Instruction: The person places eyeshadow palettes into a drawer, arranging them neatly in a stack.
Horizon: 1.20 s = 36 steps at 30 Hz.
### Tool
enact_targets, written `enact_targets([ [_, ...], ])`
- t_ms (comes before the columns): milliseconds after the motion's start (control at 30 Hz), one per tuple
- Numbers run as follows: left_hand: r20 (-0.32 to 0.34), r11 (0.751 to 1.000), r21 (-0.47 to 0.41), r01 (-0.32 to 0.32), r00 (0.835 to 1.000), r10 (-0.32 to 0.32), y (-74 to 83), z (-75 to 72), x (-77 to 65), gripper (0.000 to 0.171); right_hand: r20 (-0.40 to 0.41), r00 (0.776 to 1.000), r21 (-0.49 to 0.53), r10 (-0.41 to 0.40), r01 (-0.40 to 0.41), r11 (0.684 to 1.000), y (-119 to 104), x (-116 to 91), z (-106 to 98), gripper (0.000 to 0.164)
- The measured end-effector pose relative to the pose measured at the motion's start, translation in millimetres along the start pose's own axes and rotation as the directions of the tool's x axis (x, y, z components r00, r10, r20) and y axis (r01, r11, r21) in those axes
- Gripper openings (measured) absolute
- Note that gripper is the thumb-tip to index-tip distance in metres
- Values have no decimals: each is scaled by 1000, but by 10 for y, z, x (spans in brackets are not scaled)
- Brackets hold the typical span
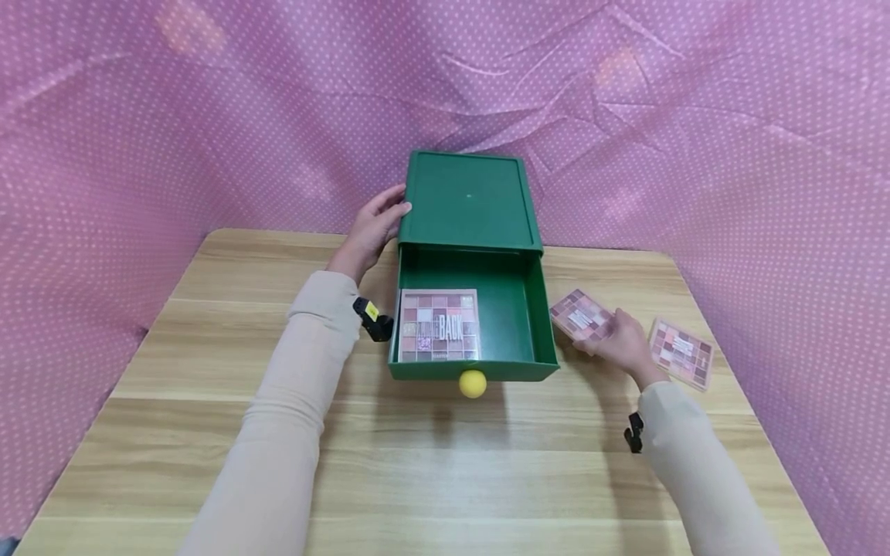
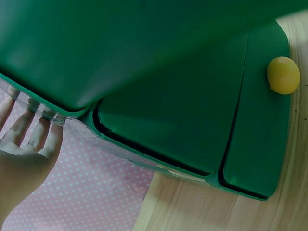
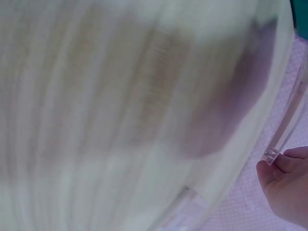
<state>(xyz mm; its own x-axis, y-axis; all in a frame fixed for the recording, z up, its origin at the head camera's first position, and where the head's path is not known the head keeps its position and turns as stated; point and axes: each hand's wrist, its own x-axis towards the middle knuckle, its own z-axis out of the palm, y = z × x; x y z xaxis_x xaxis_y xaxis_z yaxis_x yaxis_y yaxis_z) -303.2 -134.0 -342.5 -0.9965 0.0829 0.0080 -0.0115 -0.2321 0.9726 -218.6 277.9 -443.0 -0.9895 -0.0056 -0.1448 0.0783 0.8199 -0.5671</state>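
Observation:
A green drawer box [image 1: 467, 202] stands on the table with its drawer [image 1: 511, 309] pulled out toward me. My left hand [image 1: 373, 229] rests against the box's left side, its fingers extended along the wall in the left wrist view. In the left half of the drawer lies an eyeshadow palette [image 1: 439, 326] lettered "BACK". To the right of the drawer my right hand [image 1: 624, 344] pinches a second eyeshadow palette [image 1: 579, 314] by its near edge, thumb and fingers on it. That palette [image 3: 290, 115] is seen edge-on in the right wrist view, raised over the table.
A third eyeshadow palette [image 1: 681, 353] lies on the wooden table [image 1: 445, 486] by its right edge, beside my right wrist. A yellow ball knob [image 1: 473, 384] sticks out from the drawer front. Pink polka-dot cloth [image 1: 292, 108] surrounds the table at the back and sides.

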Motion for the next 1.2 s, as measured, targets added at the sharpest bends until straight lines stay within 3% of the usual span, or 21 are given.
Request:
enact_targets([
  [367,-3,1000,23,1,1000,-1,10,-18,3,45,-41,995,-42,-89,87,995,-179,-38,-310,101],
  [533,-10,1000,24,15,1000,-15,10,-17,15,45,-50,995,-62,-89,86,994,-260,-68,-461,100],
  [867,-6,1000,14,7,1000,-7,22,-14,51,45,-15,996,-63,-89,87,994,-428,-89,-720,114],
  [1200,3,1000,3,15,1000,-15,34,-31,74,45,-121,971,-137,-204,187,973,-681,-139,-897,71],
])
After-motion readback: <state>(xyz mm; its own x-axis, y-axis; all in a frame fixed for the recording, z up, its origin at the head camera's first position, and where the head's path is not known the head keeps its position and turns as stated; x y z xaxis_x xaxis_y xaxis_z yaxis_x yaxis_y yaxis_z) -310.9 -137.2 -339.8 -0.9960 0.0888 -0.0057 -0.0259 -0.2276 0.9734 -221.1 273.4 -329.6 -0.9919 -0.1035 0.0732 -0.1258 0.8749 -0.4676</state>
